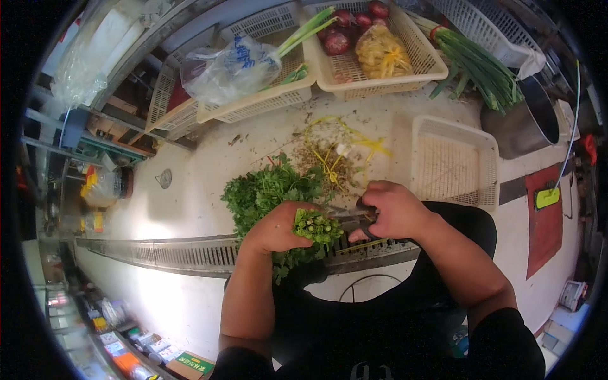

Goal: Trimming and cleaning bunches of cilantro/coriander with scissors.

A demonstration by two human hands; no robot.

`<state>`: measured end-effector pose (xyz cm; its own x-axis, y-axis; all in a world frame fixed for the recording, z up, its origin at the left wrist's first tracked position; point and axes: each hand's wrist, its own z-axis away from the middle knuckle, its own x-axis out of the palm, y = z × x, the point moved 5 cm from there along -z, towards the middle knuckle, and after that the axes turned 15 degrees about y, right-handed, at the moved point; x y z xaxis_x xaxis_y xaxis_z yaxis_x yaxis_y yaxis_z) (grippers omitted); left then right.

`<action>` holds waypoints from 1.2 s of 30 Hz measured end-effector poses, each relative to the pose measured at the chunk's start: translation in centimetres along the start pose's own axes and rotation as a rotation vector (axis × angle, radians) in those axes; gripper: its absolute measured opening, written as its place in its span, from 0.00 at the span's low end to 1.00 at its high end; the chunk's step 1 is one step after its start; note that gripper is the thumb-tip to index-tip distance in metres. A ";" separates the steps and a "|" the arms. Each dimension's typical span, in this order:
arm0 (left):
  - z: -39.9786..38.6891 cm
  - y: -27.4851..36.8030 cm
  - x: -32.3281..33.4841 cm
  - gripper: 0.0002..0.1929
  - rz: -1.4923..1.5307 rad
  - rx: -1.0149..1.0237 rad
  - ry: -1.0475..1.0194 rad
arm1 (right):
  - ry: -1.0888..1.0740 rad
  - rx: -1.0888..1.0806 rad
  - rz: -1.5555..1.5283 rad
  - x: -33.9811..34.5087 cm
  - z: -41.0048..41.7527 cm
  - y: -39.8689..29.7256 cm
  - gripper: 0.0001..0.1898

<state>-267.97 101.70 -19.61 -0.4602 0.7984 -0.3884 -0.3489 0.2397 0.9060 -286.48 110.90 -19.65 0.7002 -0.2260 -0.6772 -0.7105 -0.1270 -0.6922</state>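
My left hand (283, 228) is closed round a bunch of leafy green herbs (270, 187), seemingly cilantro or celery leaf. The cut stem ends (316, 225) point towards my right hand, and the leaves spread beyond and below the left hand. In my right hand (392, 211) are scissors (346, 212), their handles round the fingers and the blurred blades pointing at the stems. Whether the blades touch the stems cannot be told. Beyond the hands, yellow ties (330, 164) lie on the floor among roots and dirt (308, 154).
An empty white plastic basket (456, 202) stands right of my hands. Baskets with red onions (337, 42) and a plastic bag (232, 71) stand farther off. Green onions (479, 66) lie by a metal pot (517, 128). A drain grate (166, 254) crosses the floor.
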 end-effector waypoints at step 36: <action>-0.5 -0.8 1.6 0.28 -0.114 -0.038 -0.060 | 0.014 -0.129 0.228 0.1 0.3 -1.0 0.20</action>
<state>-268.87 102.48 -21.06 -0.3669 0.7988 -0.4767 -0.4273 0.3105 0.8491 -285.72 111.26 -19.07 0.5205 -0.2763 -0.8079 -0.8536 -0.1932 -0.4838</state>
